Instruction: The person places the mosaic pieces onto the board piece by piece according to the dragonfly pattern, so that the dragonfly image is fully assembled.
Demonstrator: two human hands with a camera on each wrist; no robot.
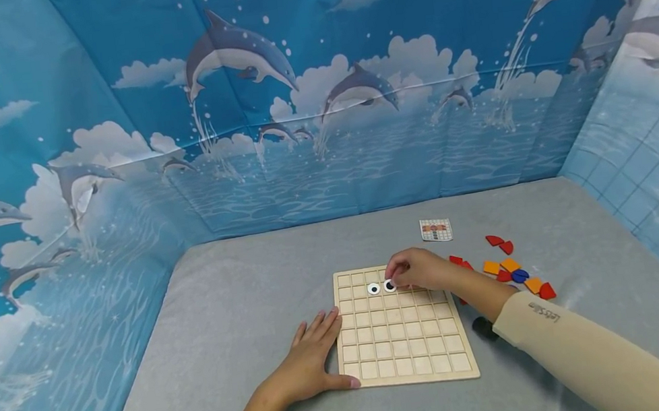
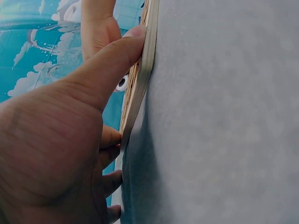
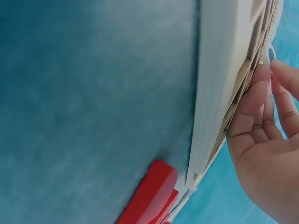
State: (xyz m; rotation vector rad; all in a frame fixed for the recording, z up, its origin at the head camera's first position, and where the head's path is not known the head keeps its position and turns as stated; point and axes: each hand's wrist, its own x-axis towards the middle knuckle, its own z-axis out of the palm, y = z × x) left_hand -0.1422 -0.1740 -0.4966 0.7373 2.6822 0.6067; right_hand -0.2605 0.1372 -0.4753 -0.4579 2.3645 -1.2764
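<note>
A wooden grid board (image 1: pixel 391 349) lies on the grey tabletop. One round white eye piece (image 1: pixel 374 289) with a black dot sits in its upper rows. Just right of it, my right hand (image 1: pixel 425 269) pinches a second eye piece (image 1: pixel 389 285) at the fingertips, over the board. The right wrist view shows this eye piece (image 3: pixel 269 53) edge-on between thumb and finger. My left hand (image 1: pixel 311 363) rests at the board's left side, fingers spread and fairly straight. Its thumb touches the lower left corner; the left wrist view shows the thumb on the board's edge (image 2: pixel 148 51).
Right of the board lie loose red pieces (image 1: pixel 547 290), orange pieces (image 1: pixel 492 267) and a blue piece (image 1: pixel 519 276). A small printed pattern card (image 1: pixel 436 230) lies behind the board. Dolphin-print curtains (image 1: pixel 327 185) surround the table's back and sides.
</note>
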